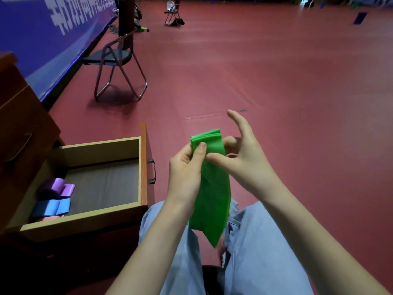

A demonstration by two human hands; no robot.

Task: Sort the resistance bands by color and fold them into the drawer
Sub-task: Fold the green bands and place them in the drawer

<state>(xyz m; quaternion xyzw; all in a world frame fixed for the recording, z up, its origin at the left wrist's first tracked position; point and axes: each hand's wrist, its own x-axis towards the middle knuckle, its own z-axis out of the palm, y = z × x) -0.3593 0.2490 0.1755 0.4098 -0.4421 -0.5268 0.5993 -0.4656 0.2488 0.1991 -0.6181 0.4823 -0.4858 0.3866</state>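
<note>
A green resistance band (214,188) is folded into several layers at its top and hangs loose down over my lap. My left hand (187,169) pinches the folded top, thumb on the front. My right hand (240,152) holds the band from the right, thumb on its front, two fingers behind it, index finger raised straight. To the left the wooden drawer (102,143) stands pulled out. A folded purple band (58,187) and a folded blue band (52,207) lie at its near left; something pink (50,219) shows just below the blue one.
The drawer belongs to a brown wooden cabinet (23,116) at the left, its metal handle (152,171) facing my knees. A folding chair (116,67) stands on the red floor beyond, by a blue banner wall (49,33). Another chair (173,13) is far back.
</note>
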